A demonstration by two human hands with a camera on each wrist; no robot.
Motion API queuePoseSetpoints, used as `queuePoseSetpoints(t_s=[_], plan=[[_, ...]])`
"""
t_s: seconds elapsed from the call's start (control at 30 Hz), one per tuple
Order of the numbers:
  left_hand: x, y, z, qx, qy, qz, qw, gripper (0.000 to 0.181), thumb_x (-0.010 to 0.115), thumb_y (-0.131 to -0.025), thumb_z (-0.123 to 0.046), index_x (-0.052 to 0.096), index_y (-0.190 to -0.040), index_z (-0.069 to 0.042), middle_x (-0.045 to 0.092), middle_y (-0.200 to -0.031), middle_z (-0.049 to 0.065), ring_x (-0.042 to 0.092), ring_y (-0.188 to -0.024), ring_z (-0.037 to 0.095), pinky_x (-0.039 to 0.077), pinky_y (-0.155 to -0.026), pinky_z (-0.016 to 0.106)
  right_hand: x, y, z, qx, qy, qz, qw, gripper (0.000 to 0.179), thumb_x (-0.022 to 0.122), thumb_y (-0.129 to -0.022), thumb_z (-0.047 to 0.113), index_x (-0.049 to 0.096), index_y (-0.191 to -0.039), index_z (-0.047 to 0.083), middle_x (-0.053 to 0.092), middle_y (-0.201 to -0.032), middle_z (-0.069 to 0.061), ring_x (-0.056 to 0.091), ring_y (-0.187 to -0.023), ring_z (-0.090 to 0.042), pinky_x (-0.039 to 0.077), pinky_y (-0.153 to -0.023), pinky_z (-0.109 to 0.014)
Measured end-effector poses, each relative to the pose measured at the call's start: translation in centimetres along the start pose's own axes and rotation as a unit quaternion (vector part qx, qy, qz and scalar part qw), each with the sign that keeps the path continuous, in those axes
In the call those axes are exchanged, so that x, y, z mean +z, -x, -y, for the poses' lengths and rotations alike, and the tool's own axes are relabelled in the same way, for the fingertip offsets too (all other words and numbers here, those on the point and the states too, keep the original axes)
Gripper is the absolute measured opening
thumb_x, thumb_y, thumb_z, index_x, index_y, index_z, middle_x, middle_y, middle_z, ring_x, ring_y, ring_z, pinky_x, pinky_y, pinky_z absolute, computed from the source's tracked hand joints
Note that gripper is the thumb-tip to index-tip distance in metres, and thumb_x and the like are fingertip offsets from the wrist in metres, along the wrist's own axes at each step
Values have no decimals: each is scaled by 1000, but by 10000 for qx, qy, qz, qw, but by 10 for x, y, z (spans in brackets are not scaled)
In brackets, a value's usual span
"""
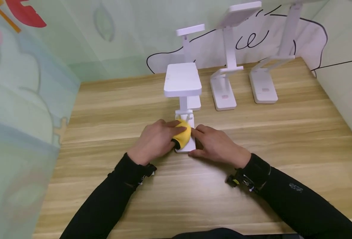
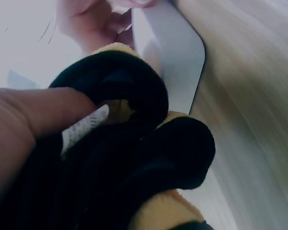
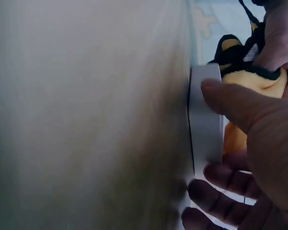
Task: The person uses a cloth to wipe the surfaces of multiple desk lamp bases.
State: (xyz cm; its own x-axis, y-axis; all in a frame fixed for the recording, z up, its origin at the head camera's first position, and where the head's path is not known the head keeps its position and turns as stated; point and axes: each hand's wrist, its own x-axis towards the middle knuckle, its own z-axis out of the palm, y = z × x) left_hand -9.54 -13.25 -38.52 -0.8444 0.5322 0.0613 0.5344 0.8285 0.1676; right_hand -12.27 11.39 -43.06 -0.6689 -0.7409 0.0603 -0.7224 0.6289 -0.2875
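Observation:
A white folding phone stand (image 1: 182, 78) stands upright on the table, its flat base (image 1: 190, 147) toward me. My left hand (image 1: 155, 139) holds a yellow cloth (image 1: 185, 135) with black edging against the top of that base. In the left wrist view, the thumb (image 2: 53, 108) pinches the bunched black edging (image 2: 177, 153) beside a white label (image 2: 85, 128). My right hand (image 1: 216, 144) grips the base from the right. The right wrist view has its thumb (image 3: 235, 100) on the base's side wall (image 3: 205, 127), with fingertips further along the same edge.
Behind stand three more white stands: one (image 1: 191, 30) partly hidden by the held stand, another (image 1: 223, 93) to its right, and a third (image 1: 264, 88) farther right. Printed panels (image 1: 128, 36) border the wooden table (image 1: 116, 109) at the back and both sides.

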Motion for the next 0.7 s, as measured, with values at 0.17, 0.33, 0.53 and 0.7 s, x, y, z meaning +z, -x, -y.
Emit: queuePoseSetpoints(t_s=[0.17, 0.33, 0.53, 0.7], plan=[[8, -16, 0, -15, -388, 231, 9990, 50, 77, -91, -15, 72, -139, -27, 69, -143, 2, 63, -83, 26, 51, -51, 34, -2, 0, -9, -53, 171, 133, 9998, 83, 83, -87, 52, 57, -150, 3, 63, -110, -6, 60, -88, -19, 55, -68, -37], [5, -11, 10, -495, 325, 575, 9966, 47, 76, -92, -13, 72, -138, -22, 72, -136, 4, 71, -96, 28, 58, -65, 37, -4, 0, -11, 16, 251, 219, 9994, 86, 81, -89, 54, 53, -154, 6, 68, -123, -10, 68, -102, -24, 60, -73, -43], [1, 5, 37, -1392, 719, 743, 9849, 45, 70, -94, -10, 72, -138, -18, 76, -119, 4, 64, -82, 21, 52, -66, 33, -4, 0, -13, 177, 108, 365, 9991, 88, 82, -88, 52, 51, -156, 6, 68, -129, -14, 69, -109, -28, 61, -80, -46], [-16, 3, 32, -1026, 827, 689, 9889, 52, 72, -92, -10, 69, -142, -21, 68, -143, 6, 69, -105, 25, 57, -81, 40, -5, -1, -14, 83, 66, 366, 9993, 87, 83, -89, 50, 50, -156, 4, 67, -129, -15, 69, -110, -29, 61, -84, -47]])
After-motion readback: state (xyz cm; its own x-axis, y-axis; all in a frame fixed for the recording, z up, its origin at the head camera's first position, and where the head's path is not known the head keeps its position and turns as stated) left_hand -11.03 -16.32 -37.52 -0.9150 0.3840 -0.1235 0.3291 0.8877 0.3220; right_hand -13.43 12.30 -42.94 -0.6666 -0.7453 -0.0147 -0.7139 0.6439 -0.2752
